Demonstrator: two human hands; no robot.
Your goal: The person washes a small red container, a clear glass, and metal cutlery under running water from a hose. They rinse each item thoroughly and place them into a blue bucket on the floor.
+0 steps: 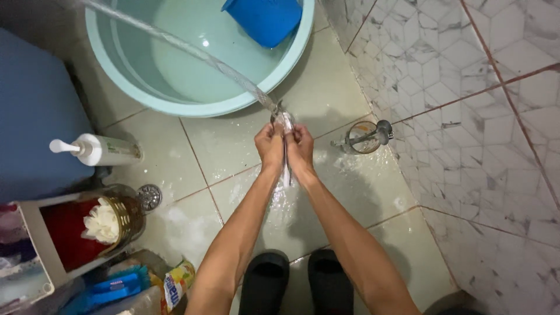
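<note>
My left hand (270, 146) and my right hand (300, 147) are pressed together over the wet tiled floor (332, 87). Both are closed on a thin silvery metal utensil (284, 121). Its top sticks up between my fingers, its lower end hangs down between my wrists, and what kind of utensil it is I cannot make out. A stream of water (192, 51) arcs in from the upper left and lands on the utensil's top. Water runs off below my hands.
A pale blue basin (105, 52) holding a blue dipper (265, 20) stands beyond my hands. A glass cup with a metal strainer (364, 137) sits by the marble-patterned wall (484, 116). A white pump bottle (99, 150), a floor drain (150, 197), a rack of supplies (76, 233) and my black slippers (265, 280) are nearby.
</note>
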